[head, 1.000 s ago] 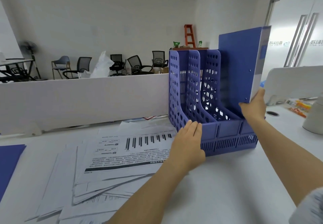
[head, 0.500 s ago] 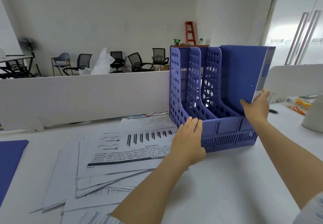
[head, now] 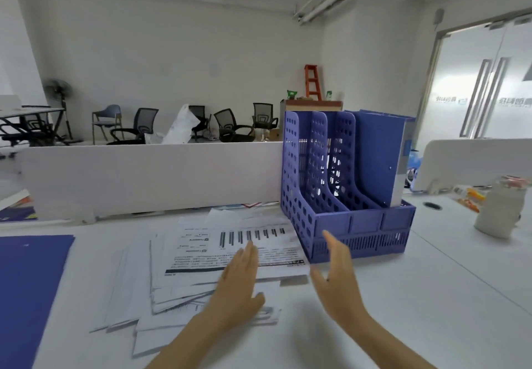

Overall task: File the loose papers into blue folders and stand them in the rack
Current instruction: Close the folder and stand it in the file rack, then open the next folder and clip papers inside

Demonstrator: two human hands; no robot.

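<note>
My left grip point(head: 241, 279) is open, fingers straight and together, palm down over the loose papers point(head: 201, 250). The motion blur keeps me from telling whether it touches the top sheet. My right grip point(head: 338, 279) is open too and holds nothing. It stands on edge with the thumb spread away from the fingers, above the bare bench point(head: 431, 296) just off the right side of the paper pile and just in front of the rack's near left corner.

The papers lie fanned in a loose, untidy stack in the middle of the bench. The top sheet shows a row of black bars and lines of small print. Its right side reaches up to the rack point(head: 359, 224), a blue perforated one that stands toward the far edge of the bench, its back against the white divider panel point(head: 149, 178).

One blue folder point(head: 377, 161) stands upright in the rack's right-hand compartment, its pale spine turned toward the right. A second blue folder point(head: 28, 296) lies flat at the left edge of the bench, cut off by the frame.

Near the right edge of the bench stands a white container point(head: 498, 213), blurred. Beyond the divider I see office chairs point(head: 230, 127), an orange ladder point(head: 313, 83), a standing fan point(head: 59, 89) and a glass door point(head: 483, 95).
</note>
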